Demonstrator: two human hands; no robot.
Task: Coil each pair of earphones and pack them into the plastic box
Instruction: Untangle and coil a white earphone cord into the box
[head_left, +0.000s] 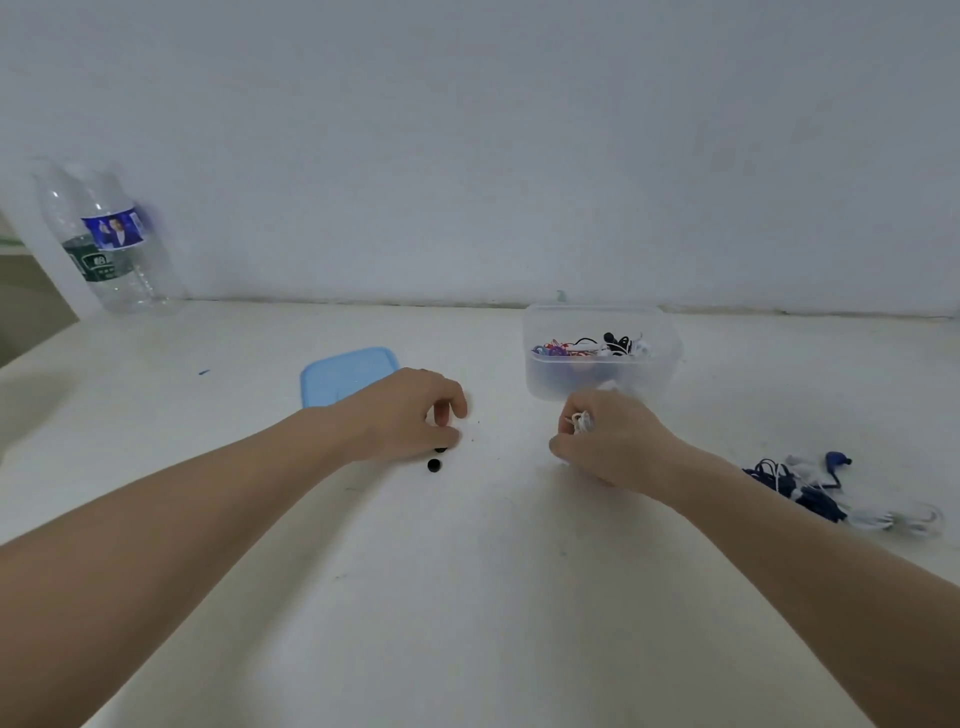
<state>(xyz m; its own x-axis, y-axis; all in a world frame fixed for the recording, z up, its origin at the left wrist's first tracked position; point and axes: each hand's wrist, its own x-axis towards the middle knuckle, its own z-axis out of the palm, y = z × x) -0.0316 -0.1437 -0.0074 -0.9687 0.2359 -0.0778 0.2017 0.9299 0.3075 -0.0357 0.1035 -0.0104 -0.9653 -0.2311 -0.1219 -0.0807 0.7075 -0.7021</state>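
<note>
Both forearms reached out over the white table (467, 597). The left hand (400, 415) rested with its fingers curled, thumb and fingertips drawn close together over two small black earbuds (434, 464); one lay on the table just nearer than the fingertips, the other was half hidden under them, and whether it was pinched could not be told. The right hand (608, 441) was curled round a small bundle of white earphone cord (581, 422), which showed between its fingers. Out past the right wrist, well away from the fingers, lay a loose heap of blue and white earphones (810, 493). Just beyond the left fingers sat a blue lid (343, 374), flat on the table. Just beyond the right fingers stood the clear plastic box (602, 374), open, with coiled earphones inside (597, 347). Far off to the left, against the wall, stood two plastic bottles (109, 244).
</note>
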